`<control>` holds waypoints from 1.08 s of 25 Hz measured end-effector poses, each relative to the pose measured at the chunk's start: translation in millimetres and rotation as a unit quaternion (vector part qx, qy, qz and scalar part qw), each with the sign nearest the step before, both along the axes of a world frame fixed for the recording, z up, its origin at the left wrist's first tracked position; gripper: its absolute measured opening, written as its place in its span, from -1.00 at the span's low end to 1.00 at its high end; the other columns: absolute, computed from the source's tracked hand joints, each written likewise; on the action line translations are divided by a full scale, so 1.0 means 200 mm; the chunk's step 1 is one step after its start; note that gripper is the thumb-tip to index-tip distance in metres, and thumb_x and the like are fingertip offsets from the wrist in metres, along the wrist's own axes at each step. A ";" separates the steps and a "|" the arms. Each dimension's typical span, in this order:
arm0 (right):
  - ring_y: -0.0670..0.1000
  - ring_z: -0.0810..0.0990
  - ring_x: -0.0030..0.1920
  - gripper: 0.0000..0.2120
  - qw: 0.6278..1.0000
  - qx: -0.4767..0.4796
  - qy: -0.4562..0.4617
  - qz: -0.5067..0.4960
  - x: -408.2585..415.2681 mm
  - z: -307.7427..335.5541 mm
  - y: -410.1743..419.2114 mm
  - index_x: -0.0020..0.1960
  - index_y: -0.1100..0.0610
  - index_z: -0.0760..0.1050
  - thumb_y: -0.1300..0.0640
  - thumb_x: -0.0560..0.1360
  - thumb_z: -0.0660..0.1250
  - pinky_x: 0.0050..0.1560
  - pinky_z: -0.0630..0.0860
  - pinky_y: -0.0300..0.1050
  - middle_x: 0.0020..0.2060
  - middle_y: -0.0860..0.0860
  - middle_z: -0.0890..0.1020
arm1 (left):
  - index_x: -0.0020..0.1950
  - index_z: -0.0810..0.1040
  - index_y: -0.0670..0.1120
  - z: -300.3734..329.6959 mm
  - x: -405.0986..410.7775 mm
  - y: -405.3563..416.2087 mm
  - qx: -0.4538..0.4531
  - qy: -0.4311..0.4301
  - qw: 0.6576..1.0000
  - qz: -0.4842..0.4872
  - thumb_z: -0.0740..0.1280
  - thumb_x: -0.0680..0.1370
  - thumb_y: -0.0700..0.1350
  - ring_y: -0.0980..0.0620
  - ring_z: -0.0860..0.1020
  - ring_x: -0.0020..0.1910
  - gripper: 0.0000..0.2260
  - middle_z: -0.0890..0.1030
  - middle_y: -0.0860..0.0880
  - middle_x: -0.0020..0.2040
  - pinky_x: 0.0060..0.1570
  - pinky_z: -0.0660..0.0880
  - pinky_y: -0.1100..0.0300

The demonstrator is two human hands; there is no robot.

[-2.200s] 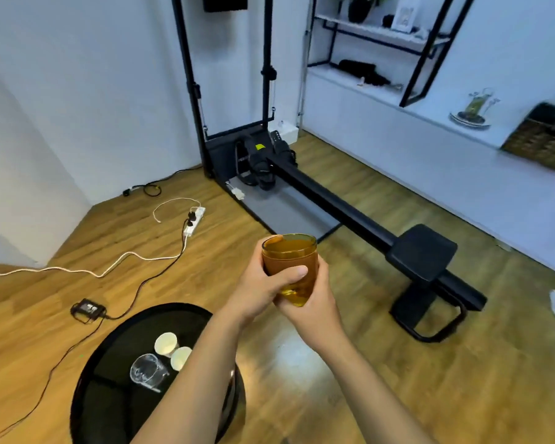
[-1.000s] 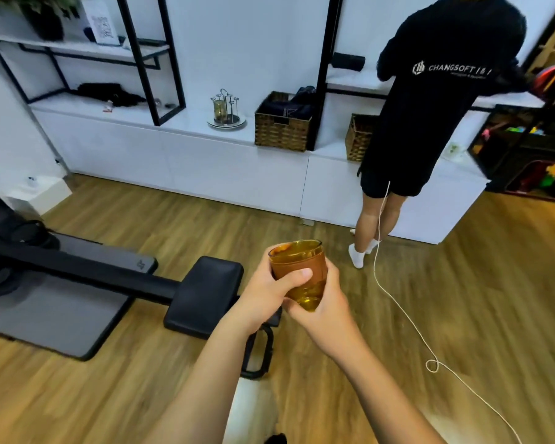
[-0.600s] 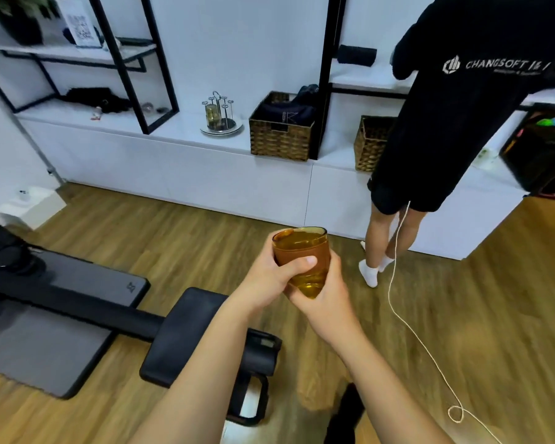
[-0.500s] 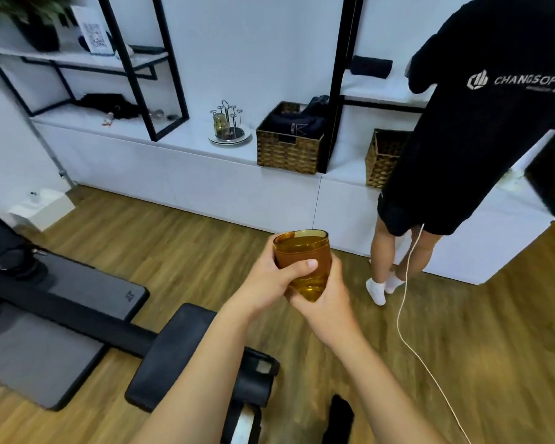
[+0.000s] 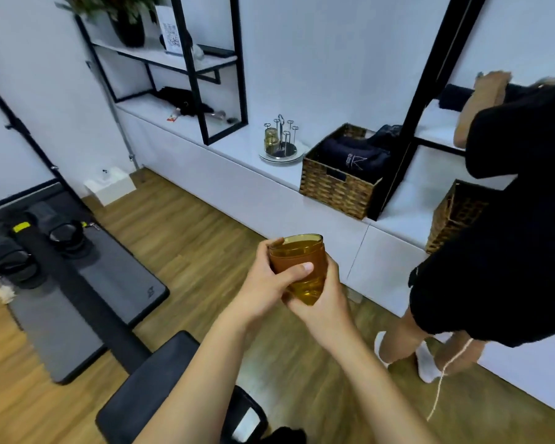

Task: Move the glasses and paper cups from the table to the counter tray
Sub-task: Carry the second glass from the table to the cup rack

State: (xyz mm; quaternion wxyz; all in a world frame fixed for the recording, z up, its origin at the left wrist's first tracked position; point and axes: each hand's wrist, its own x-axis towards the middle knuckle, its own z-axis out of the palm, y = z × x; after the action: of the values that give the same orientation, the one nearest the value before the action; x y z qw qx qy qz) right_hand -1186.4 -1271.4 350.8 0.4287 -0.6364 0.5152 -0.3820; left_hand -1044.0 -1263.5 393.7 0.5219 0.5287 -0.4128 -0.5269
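An amber glass [image 5: 298, 261] stands upright in front of me at chest height, held by both hands. My left hand [image 5: 265, 285] grips its side, thumb across the front. My right hand [image 5: 321, 304] wraps round its lower part from the right and below. On the white counter [image 5: 244, 145] ahead sits a round silver tray [image 5: 281, 154] with a wire cup rack, and one amber glass [image 5: 271, 141] hangs upside down on it. The table and the paper cups are out of view.
A person in black [image 5: 510, 225] stands at the counter on the right, trailing a white cord [image 5: 449, 373]. A wicker basket [image 5: 337, 184] sits right of the tray. A black exercise machine with a padded seat [image 5: 161, 376] and a grey mat [image 5: 87, 290] lies at my left.
The view has swung from the black round table to the counter and come closer to it. Both hands keep the same hold on the amber glass.
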 end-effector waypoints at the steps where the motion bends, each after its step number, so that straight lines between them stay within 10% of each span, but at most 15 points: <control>1: -0.16 0.56 0.18 0.00 1.000 -0.002 -0.009 0.012 0.04 -0.01 -0.09 0.51 -0.33 0.09 -0.29 0.18 0.52 0.00 0.56 -0.27 0.27 -0.15 0.52 | 0.37 0.36 -0.06 -0.01 0.04 -0.08 0.005 -0.003 1.000 0.019 0.60 0.29 0.00 0.14 0.67 0.09 -0.27 0.63 -0.04 0.22 -0.02 0.61 0.23; 17: -0.12 0.61 0.15 -0.22 0.993 -0.014 -0.104 -0.052 0.97 -0.03 -2.04 0.27 -0.37 0.16 -0.25 0.20 0.54 -0.05 0.60 -0.29 0.21 -0.12 0.56 | 0.20 0.57 0.07 0.00 0.92 -2.04 0.016 -0.080 0.993 0.087 0.53 0.26 0.29 0.07 0.68 0.02 -0.42 0.67 0.01 0.14 0.04 0.66 0.07; 27: -0.19 0.63 0.01 -0.32 0.989 -0.033 -0.086 -0.116 1.15 -0.11 -3.05 0.15 -0.43 0.26 0.00 0.33 0.64 -0.18 0.56 -0.33 0.03 -0.26 0.57 | 0.36 0.27 0.22 -0.19 1.12 -3.03 -0.037 -0.189 0.979 0.063 0.40 0.59 0.10 0.22 0.60 0.07 -0.57 0.52 0.17 0.29 0.06 0.60 0.24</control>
State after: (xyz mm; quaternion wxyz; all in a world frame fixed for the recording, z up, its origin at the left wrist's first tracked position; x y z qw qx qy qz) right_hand -957.3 -1882.1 328.9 0.4028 -0.5514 0.5336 -0.4990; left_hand -820.1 -1870.2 354.8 0.4859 0.6237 -0.4893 -0.3681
